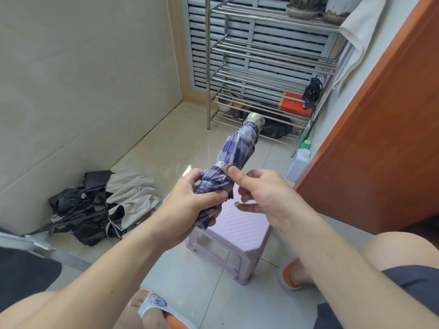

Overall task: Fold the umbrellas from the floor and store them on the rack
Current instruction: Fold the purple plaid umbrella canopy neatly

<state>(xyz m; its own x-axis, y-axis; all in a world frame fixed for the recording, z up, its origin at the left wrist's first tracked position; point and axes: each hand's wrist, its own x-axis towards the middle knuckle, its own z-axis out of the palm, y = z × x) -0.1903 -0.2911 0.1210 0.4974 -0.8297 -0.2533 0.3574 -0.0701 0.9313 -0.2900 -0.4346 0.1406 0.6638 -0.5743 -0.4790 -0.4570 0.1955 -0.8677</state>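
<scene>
A folded purple plaid umbrella [231,162] was held in the air above a small pink plastic stool [234,236], its metal-capped end pointed away from the person and toward the rack. Its lower, bunched part was gripped by the left hand [190,210], the fingers and thumb curled round the fabric. A patterned strap [222,165] was seen wrapped about the middle of the canopy, and it was pressed by the thumb of the right hand [259,193], whose remaining fingers were curled beneath; whether the strap's end was pinched between them could not be told. On the tiled floor [190,138], to the left and against the wall, a loose heap of unfolded umbrellas [99,205] in black and beige was left lying, well apart from the one being held. A metal rack [268,65] with several barred shelves was stood in the far corner before a slatted panel. A dark folded umbrella [312,91] was hung at the rack's right side, and a red box [293,104] was placed on a lower shelf just beside it. Plant pots [303,8] were set on the top shelf. A white plastic bottle with a green cap [298,162] was stood on the floor beside an orange-brown door [380,138].
</scene>
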